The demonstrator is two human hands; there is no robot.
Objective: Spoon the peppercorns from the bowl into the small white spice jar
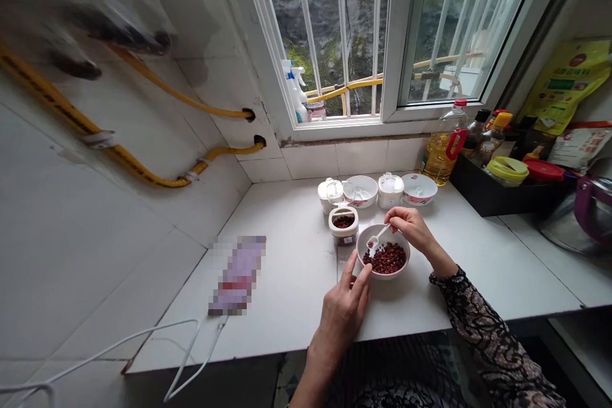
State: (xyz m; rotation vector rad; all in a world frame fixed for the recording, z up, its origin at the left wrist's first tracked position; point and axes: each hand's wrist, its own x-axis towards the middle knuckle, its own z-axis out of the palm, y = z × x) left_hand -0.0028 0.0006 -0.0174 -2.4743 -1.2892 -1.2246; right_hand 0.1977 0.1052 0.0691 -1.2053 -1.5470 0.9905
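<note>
A white bowl with a pink rim (408, 259) stands on the white counter and holds dark red dried bits (388, 259). My right hand (410, 228) pinches the handle of a small white scoop (374, 241), whose head is inside the bowl above the bits. At the bowl's left side my left hand (345, 306) touches the rim, its fingers apart and holding nothing. Just behind and left of the bowl is an open square jar (343, 225) with similar dark red bits inside.
Behind stand a lidded white jar (330, 196), two flowered dishes (361, 191) and another white container (391, 190). An oil bottle (438, 152) and a black box of condiments (482, 187) are at right. A blurred purple object with a white cable (239, 275) lies left.
</note>
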